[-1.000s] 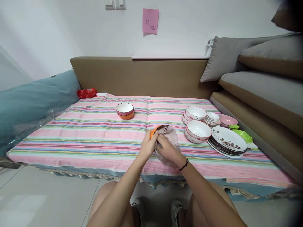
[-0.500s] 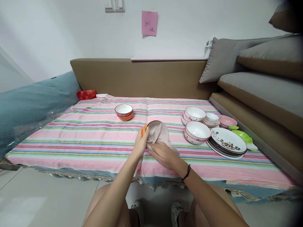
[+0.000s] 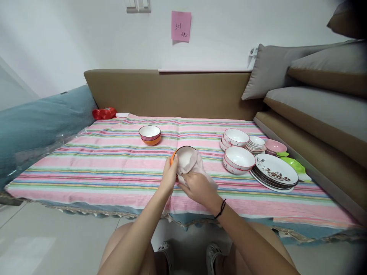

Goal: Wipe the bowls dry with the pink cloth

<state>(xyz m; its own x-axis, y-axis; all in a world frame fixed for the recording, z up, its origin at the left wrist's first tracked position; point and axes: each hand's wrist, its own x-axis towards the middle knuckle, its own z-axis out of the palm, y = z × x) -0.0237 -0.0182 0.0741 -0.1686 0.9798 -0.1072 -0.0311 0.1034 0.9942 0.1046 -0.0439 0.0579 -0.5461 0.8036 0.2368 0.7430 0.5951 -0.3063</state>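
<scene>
An orange bowl [image 3: 185, 154] with a white inside and dark rim is tilted toward me above the striped cloth. My left hand [image 3: 169, 173] is closed on its left side, thumb at the rim. In my right hand [image 3: 199, 187] is a pale pink cloth [image 3: 197, 164], pressed against the inside and right edge of the bowl. The fingers of that hand are partly hidden in the cloth's folds. Farther off to the left, a red-patterned bowl [image 3: 149, 132] sits in another orange bowl [image 3: 151, 141].
To the right stand stacked white bowls [image 3: 238, 160], small dishes [image 3: 256, 143], patterned plates [image 3: 276, 170], a pink bowl [image 3: 275, 146] and a green leaf-shaped dish [image 3: 295, 168]. Cushions [image 3: 321, 103] are piled beyond them. A red package [image 3: 104, 113] lies at the far left.
My right hand has shifted slightly left and turned, and the cloth has moved lower inside the bowl, showing more of its white inside. The left hand keeps its hold.
</scene>
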